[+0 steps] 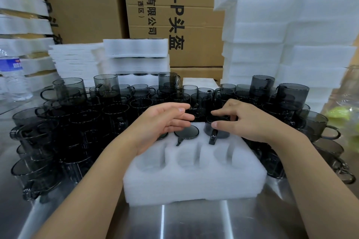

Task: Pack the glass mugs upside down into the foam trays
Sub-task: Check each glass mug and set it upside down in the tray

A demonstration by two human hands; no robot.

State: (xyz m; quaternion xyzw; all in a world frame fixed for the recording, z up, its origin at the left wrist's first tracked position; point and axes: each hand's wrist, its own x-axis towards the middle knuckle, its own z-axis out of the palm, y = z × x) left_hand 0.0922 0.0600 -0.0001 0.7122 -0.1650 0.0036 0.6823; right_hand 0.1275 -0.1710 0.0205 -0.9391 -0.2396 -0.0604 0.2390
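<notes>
Right hand point(240, 122) pinches an inverted mug point(221, 133) in the foam tray point(194, 180); left hand point(161, 122) hovers alongside, fingers relaxed.

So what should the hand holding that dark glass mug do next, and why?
Probably press it straight down. The right hand pinches the dark smoked-glass mug upside down in the far right pocket of the white foam tray, yet it stands proud of the foam, while the neighbouring mug in the middle pocket sits flush.
</notes>
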